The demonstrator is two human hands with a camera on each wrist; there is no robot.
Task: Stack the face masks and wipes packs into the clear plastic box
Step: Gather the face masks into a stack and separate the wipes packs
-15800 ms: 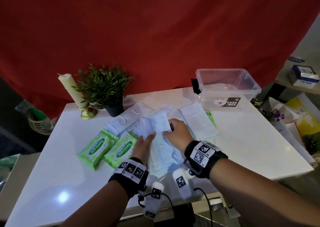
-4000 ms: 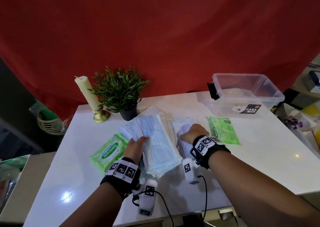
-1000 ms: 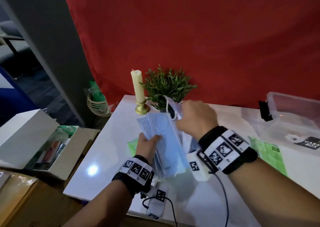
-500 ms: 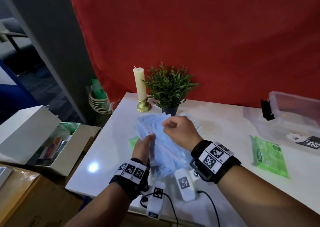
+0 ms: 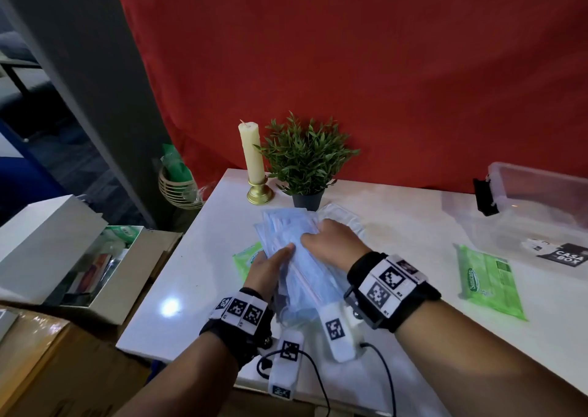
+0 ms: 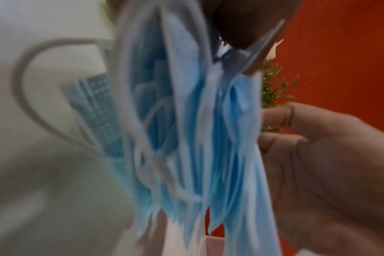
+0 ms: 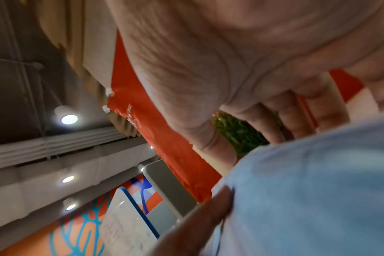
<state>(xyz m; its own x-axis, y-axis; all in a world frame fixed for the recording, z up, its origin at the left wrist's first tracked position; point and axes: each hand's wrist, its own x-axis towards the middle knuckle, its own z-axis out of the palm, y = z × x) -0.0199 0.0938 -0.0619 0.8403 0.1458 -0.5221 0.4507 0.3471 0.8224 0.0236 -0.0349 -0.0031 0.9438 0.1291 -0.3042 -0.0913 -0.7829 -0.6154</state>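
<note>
The head view looks forward and down from behind the left hand (image 5: pixel 267 268) and right hand (image 5: pixel 331 244) onto the tabletop (image 5: pixel 407 235). Each wrist view sits very close, facing along its hand. All share the face masks (image 5: pixel 297 259) between the hands and the plant (image 5: pixel 305 158) beyond.

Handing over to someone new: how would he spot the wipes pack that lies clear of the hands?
On the white table, look to the right end, where the clear plastic box stands. The wipes pack lies flat just in front of it. Unlike the other green pack, partly hidden beside the left hand, it lies fully uncovered.
</note>
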